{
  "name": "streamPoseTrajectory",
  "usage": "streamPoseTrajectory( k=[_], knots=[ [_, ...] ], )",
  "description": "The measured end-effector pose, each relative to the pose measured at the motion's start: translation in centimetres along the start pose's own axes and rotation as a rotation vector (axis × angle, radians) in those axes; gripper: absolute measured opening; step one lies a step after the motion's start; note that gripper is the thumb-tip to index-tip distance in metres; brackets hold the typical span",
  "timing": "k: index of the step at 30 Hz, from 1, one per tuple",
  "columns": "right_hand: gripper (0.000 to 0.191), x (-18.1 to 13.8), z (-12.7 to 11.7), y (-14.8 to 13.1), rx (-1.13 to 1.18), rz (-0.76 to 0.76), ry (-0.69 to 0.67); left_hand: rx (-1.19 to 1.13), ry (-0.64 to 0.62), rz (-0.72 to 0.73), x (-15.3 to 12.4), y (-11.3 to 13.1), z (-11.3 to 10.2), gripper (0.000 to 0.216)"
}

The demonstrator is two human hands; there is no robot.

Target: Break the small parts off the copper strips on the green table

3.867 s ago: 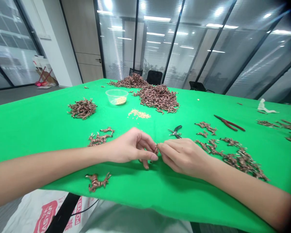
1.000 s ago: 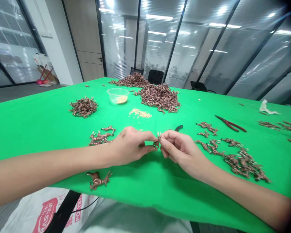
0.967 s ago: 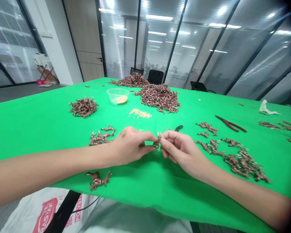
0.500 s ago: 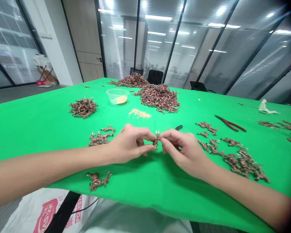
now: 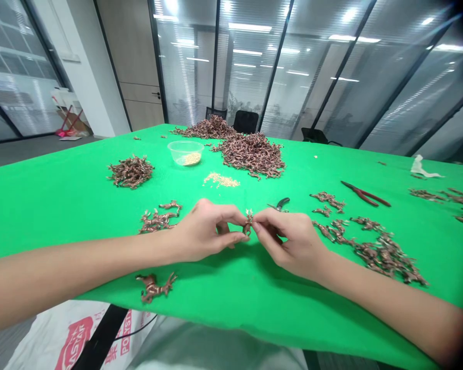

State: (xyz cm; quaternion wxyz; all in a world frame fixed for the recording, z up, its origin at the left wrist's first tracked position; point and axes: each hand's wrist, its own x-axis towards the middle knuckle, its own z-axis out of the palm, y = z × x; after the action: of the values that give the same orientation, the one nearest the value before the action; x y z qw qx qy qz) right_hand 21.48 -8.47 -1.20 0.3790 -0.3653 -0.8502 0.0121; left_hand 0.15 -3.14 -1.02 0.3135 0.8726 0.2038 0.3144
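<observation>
Between my two hands, just above the green cloth, is a small brown reindeer figurine [image 5: 248, 224] with pale antlers pointing up. My left hand [image 5: 212, 228] pinches it from the left between thumb and fingers. From the right, the thumb and forefinger of my right hand [image 5: 289, 236] are pressed together at its side; whether they hold a tiny part there is too small to tell. A few like figurines [image 5: 158, 221] lie beyond my left wrist, and a single one [image 5: 154, 288] lies near the table edge below my left forearm. Black-handled pliers [image 5: 281, 204] lie just behind my right hand.
Large heaps of brown figurines [image 5: 252, 154] stand at the back, a smaller pile [image 5: 131, 172] at left. A clear plastic bowl [image 5: 185, 153] holds tiny beige pieces; more beige pieces [image 5: 221, 180] lie loose. Red-handled pliers [image 5: 364, 194] and several figurines [image 5: 389, 257] lie at right.
My right hand has shifted slightly down, with its fingers drawn closer together, so more of the black-handled pliers shows behind it. My left hand keeps its pinch on the figurine.
</observation>
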Motion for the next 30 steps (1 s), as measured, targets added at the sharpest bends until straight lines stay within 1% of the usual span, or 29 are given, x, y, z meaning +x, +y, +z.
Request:
streamPoseTrajectory(
  k=[2,8,11,15,19,23,25,27,30],
  knots=[
    [0.011,0.0,0.0,0.0,-0.005,-0.002,0.008,0.021,0.002,0.02,0.0,-0.1,0.0,0.016],
    [0.014,0.1,0.2,-0.3,0.09,0.054,0.023,0.122,0.048,0.14,-0.1,-0.5,0.2,0.015],
    [0.015,0.1,0.3,-0.5,0.131,0.095,0.023,0.128,0.064,0.158,-0.1,-0.5,0.3,0.014],
    [0.018,-0.1,0.4,-0.5,0.213,0.218,-0.001,0.174,0.097,0.184,-0.1,-0.7,0.5,0.013],
    [0.021,-0.1,0.6,-0.7,0.323,0.36,-0.032,0.371,0.202,0.293,-0.2,-1.3,0.8,0.014],
    [0.023,0.1,0.7,-1.1,0.424,0.443,-0.045,0.505,0.274,0.382,-0.3,-2.0,0.9,0.013],
    [0.023,0.2,0.5,-1.2,0.469,0.473,-0.058,0.556,0.28,0.413,-0.3,-2.2,0.9,0.013],
    [0.022,0.3,0.3,-1.2,0.51,0.482,-0.085,0.574,0.249,0.416,-0.3,-2.1,0.8,0.013],
    [0.021,0.4,0.0,-0.9,0.562,0.473,-0.113,0.491,0.188,0.326,-0.3,-1.6,0.6,0.014]
  ],
)
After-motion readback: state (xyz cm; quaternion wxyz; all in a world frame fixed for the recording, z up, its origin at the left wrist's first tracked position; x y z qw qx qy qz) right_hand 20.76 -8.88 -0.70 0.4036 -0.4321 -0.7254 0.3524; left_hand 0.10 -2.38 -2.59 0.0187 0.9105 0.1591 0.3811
